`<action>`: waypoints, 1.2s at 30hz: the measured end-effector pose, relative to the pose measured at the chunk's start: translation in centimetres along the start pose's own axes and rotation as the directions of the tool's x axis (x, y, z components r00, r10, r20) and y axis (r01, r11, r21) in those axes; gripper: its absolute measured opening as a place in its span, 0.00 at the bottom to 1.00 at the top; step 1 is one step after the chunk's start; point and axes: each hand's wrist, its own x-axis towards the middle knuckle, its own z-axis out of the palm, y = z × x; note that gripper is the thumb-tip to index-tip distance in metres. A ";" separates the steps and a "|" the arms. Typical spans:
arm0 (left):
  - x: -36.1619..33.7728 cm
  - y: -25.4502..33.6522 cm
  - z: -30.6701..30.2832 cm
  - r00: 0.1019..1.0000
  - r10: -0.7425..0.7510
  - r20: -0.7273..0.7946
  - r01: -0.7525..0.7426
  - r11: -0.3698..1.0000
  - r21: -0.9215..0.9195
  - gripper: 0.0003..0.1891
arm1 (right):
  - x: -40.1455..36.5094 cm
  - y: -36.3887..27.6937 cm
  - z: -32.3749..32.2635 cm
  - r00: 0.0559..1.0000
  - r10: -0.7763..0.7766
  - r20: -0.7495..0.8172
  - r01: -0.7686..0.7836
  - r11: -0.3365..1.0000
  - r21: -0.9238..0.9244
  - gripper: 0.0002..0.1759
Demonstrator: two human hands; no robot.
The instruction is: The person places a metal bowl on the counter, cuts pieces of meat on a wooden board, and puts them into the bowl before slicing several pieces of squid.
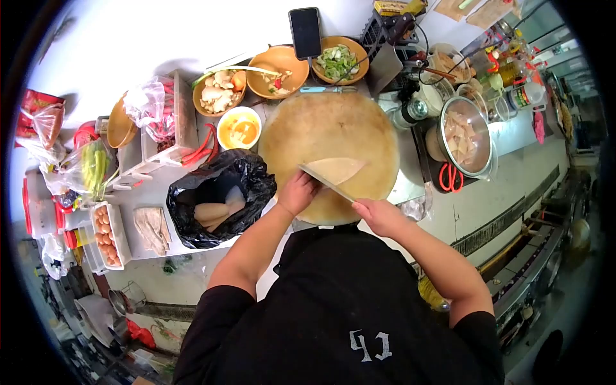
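Note:
My right hand point(381, 217) is closed around the handle of a cleaver point(330, 184), whose blade is seen nearly edge-on, slanting up to the left. Along the far side of the blade lies a pale pinkish, pointed slab of meat point(337, 169), on a round wooden chopping board point(327, 125). At the blade's left end, my left hand point(298, 193) rests with fingers curled down against the near side. What those fingers press on is hidden. A black plastic bag point(183, 192) stands open left of the board, with similar pale pieces point(212, 212) inside.
Behind the board sit bowls of ginger point(222, 93), garlic and chili point(278, 83), and sliced greens point(336, 62), plus a phone point(305, 33). A steel bowl of pale slices point(461, 138) and red-handled scissors point(451, 178) are right; eggs point(106, 234) and a cloth point(151, 229) left.

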 end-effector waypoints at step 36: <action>-1.2 -0.2 -0.2 0.996 -0.029 -0.084 0.029 1.000 -0.006 0.07 | -1.5 -0.2 0.2 1.000 0.015 0.017 -0.015 1.000 -0.014 0.26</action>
